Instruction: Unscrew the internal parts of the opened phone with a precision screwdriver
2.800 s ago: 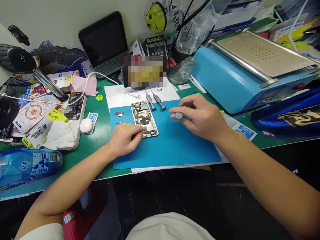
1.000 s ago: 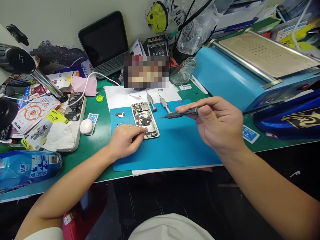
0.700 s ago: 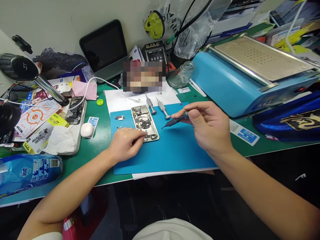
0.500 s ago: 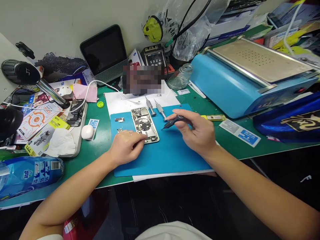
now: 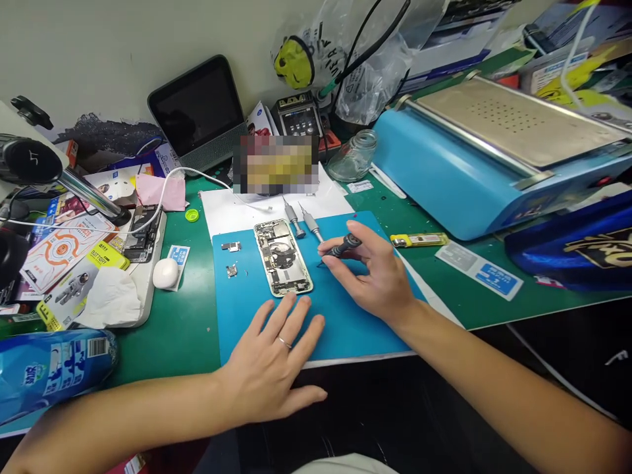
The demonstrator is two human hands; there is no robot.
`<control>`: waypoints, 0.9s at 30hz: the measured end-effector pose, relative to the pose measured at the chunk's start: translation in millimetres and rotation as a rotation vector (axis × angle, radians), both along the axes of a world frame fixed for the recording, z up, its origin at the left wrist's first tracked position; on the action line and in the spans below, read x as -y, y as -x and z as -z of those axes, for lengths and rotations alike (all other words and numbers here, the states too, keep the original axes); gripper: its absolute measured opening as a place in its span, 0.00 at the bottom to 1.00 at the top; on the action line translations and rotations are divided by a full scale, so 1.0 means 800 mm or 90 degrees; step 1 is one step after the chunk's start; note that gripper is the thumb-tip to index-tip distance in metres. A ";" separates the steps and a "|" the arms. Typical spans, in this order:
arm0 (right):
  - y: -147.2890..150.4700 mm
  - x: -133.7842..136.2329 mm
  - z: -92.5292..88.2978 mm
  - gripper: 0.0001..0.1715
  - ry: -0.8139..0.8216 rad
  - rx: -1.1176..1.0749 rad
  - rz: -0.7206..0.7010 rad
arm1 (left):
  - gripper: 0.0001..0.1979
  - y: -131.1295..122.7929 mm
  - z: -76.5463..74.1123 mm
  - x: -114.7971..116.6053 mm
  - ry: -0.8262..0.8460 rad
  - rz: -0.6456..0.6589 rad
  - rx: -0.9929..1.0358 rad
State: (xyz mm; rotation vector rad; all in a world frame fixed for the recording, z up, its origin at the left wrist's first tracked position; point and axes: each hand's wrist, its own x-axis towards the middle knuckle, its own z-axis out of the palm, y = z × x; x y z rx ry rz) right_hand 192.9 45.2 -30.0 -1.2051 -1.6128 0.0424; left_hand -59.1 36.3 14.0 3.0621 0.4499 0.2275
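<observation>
Two hands over the blue mat [image 5: 340, 322]; opened phone [image 5: 282, 257] lies mid-mat, insides showing. Left hand [image 5: 269, 365] at the phone's 6 o'clock; palm down, fingers spread flat, holding nothing; fingertips just short of the phone's near end. Right hand [image 5: 378, 280] at 3 o'clock; thumb and fingers pinched on a dark screwdriver [image 5: 342, 248], tip angled down just beside the phone. Two spare screwdrivers [image 5: 295, 224] lie at 1 o'clock; small loose parts [image 5: 230, 247] at 9 o'clock.
</observation>
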 end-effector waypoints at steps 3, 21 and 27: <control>0.000 0.001 -0.001 0.42 0.012 0.005 0.010 | 0.45 0.006 0.009 0.000 -0.022 -0.023 -0.060; 0.027 -0.015 -0.052 0.46 -0.021 -0.030 -0.111 | 0.41 0.007 0.010 -0.002 -0.040 -0.021 -0.098; 0.039 -0.032 -0.023 0.43 -0.088 -0.058 -0.114 | 0.40 0.007 0.010 -0.003 -0.037 -0.021 -0.099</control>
